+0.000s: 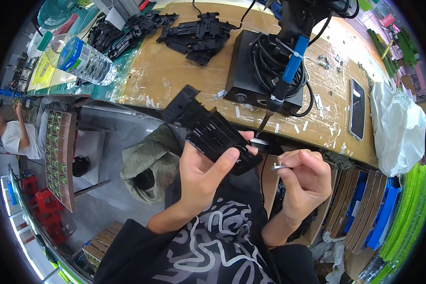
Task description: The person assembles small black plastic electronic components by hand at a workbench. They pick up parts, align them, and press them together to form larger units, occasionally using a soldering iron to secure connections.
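Black part [213, 130]: mid-view, tilted, in the left hand [199, 173].
Left hand: thumb and fingers closed on it.
Right hand [307, 182]: four o'clock from the part, fingertips pinching a metal piece [277, 167].
Bottle [87, 61]: ten o'clock from the part.

With 12 o'clock at the top of the view, the left forearm [170, 217], bare, extends toward 2 o'clock. Left hand [204, 173]: gripping; thumb laid across the top, directed between 1 and 2 o'clock; two fingertips visible toward 3 o'clock from the thumb tip. Right forearm [278, 231]: bare, angled toward 1 o'clock. Right hand [307, 182]: at 3 o'clock from the left hand, well apart; thumb and index finger pinched, thumb directed toward 11 o'clock.
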### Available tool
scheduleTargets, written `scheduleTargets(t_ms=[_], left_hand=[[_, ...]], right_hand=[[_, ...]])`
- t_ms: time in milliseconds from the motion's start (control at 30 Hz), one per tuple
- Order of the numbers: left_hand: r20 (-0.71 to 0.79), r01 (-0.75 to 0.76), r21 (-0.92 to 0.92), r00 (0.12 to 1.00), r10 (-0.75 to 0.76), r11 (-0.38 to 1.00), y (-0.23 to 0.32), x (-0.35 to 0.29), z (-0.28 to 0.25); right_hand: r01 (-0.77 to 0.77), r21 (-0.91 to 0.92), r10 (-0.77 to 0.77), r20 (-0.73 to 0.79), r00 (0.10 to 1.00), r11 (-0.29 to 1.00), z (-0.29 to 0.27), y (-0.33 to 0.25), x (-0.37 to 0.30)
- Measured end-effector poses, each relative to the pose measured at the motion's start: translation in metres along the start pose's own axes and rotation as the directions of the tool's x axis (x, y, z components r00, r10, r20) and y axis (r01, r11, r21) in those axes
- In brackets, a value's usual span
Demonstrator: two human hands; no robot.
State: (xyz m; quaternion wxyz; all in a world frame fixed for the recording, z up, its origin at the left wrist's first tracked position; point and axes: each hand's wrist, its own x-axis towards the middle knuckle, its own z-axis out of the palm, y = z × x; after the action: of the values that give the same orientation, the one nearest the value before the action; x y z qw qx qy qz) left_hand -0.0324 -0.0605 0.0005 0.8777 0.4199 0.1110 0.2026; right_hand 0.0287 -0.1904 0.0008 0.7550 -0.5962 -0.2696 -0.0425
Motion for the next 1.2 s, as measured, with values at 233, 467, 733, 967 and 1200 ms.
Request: scheduleTargets(t_ms=[233, 467, 733, 967, 1200], left_hand=[[0.034, -0.078, -0.059, 0.996, 0.08, 0.995, -0.009, -0.003, 0.007], [0.077, -0.167, 0.062, 0.984, 0.163, 0.984, -0.016, -0.008, 0.004], [0.132, -0.315, -0.013, 0.94, 0.314, 0.949, -0.024, -0.007, 0.001], [0.229, -0.333, 0.022, 0.92, 0.319, 0.943, -0.025, -0.005, -0.008], [0.277, -0.324, 0.002, 0.909, 0.311, 0.946, -0.028, -0.012, -0.007]], right_hand=[[-0.053, -0.028, 0.051, -0.065, 0.997, 0.998, 0.009, 0.003, -0.009], [-0.172, 0.044, 0.176, -0.121, 0.977, 0.984, 0.014, 0.0, -0.012], [-0.285, 0.19, 0.307, -0.098, 0.947, 0.939, 0.014, -0.002, -0.013], [-0.327, 0.194, 0.347, -0.078, 0.935, 0.925, 0.009, -0.002, -0.015], [-0.335, -0.07, 0.34, 0.084, 0.937, 0.94, -0.001, -0.008, -0.011]])
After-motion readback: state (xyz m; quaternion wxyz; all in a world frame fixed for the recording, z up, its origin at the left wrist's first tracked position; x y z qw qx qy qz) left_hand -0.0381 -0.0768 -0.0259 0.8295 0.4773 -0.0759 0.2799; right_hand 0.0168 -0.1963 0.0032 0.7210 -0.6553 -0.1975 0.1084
